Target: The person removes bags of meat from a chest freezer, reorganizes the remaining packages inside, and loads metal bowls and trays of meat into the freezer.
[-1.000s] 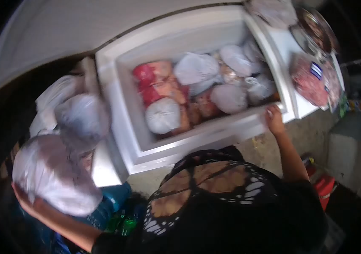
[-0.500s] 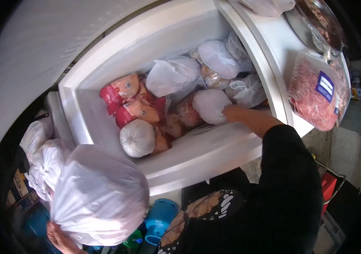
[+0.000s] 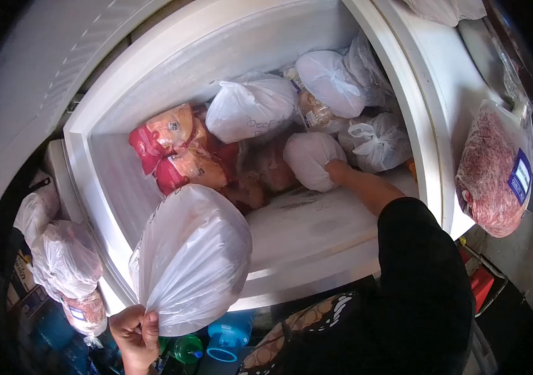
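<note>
Left hand (image 3: 135,337) pinches the gathered end of a bulging white plastic bag (image 3: 197,256), its long axis slanting up-right over the white chest freezer's (image 3: 326,222) near rim; inside, the right hand (image 3: 344,173), grip unclear, touches a smaller round white bag (image 3: 307,156) near red-and-orange plastic packs (image 3: 182,165).

Contents of left-held bag (image 3: 196,265) hidden
</note>
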Demonstrator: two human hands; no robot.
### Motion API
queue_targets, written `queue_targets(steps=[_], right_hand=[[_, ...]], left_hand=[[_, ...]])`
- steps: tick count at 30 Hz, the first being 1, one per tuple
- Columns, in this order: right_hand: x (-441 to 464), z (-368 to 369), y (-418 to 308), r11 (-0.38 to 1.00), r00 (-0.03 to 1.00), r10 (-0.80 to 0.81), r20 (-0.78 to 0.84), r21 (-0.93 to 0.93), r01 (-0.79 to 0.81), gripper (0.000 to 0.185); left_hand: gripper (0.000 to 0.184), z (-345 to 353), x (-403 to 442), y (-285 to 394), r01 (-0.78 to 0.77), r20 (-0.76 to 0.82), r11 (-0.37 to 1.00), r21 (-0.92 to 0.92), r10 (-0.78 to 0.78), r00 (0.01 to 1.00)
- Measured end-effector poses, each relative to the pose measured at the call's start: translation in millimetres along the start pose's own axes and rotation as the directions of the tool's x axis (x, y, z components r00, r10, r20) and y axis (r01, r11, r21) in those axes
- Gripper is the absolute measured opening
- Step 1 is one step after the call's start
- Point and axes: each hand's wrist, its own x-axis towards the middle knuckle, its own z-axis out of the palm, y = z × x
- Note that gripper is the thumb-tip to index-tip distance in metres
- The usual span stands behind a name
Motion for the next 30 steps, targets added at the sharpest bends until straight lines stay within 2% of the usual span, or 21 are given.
queue_targets(steps=[3, 6, 9, 12, 15, 17, 19, 21, 23, 26, 29, 30], right_hand=[[3, -6, -4, 0.934, 0.985, 0.163, -0.057, 0.331, -0.135, 0.021], [6, -20, -9, 0.909, 0.984, 0.144, -0.107, 0.407, -0.088, 0.017], [11, -38, -43, 0.883, 0.932, 0.153, -0.328, 0.469, 0.02, 0.022], [-13, -109, -72, 0.903, 0.962, 0.148, -0.229, 0.428, -0.037, 0.021], [-60, -151, -85, 0.856, 0.945, 0.161, -0.285, 0.517, 0.01, 0.015], [-96, -182, -94, 0.785, 0.931, 0.179, -0.317, 0.616, 0.059, 0.011], [-129, -226, -108, 0.602, 0.91, 0.263, -0.321, 0.791, 0.105, 0.014], [-156, -276, -122, 0.733, 0.806, 0.215, -0.552, 0.637, 0.24, 0.018], [-175, -313, -136, 0.802, 0.695, 0.113, -0.71, 0.478, 0.357, 0.02], [-186, -343, -156, 0.76, 0.658, 0.11, -0.745, 0.49, 0.427, 0.021], [-195, -371, -149, 0.845, 0.558, 0.159, -0.814, 0.405, 0.35, 0.022], [-193, -375, -143, 0.84, 0.52, 0.158, -0.839, 0.392, 0.376, 0.022]], left_hand=[[0.045, 4, 9, 5, 0.008, -0.054, 0.999, -0.045, -0.01, 0.998], [0.041, 6, 22, 13, -0.072, 0.013, 0.997, -0.01, 0.072, 0.997], [0.04, 9, 34, 8, -0.064, 0.083, 0.997, -0.046, 0.068, 0.994], [0.038, 16, 47, 14, -0.136, 0.147, 0.991, -0.019, 0.137, 0.98], [0.034, 28, 60, 15, -0.167, 0.228, 0.986, -0.012, 0.165, 0.959], [0.032, 41, 69, 20, -0.224, 0.304, 0.974, -0.005, 0.215, 0.928], [0.03, 60, 78, 23, -0.261, 0.346, 0.965, -0.014, 0.25, 0.904], [0.028, 81, 85, 24, -0.301, 0.386, 0.953, -0.028, 0.288, 0.876], [0.028, 104, 92, 24, -0.347, 0.421, 0.936, -0.054, 0.337, 0.842], [0.027, 130, 101, 22, -0.363, 0.421, 0.93, -0.049, 0.349, 0.837], [0.028, 166, 113, 15, -0.381, 0.431, 0.92, -0.089, 0.381, 0.818], [0.028, 178, 116, 16, -0.371, 0.454, 0.925, -0.087, 0.368, 0.812]])
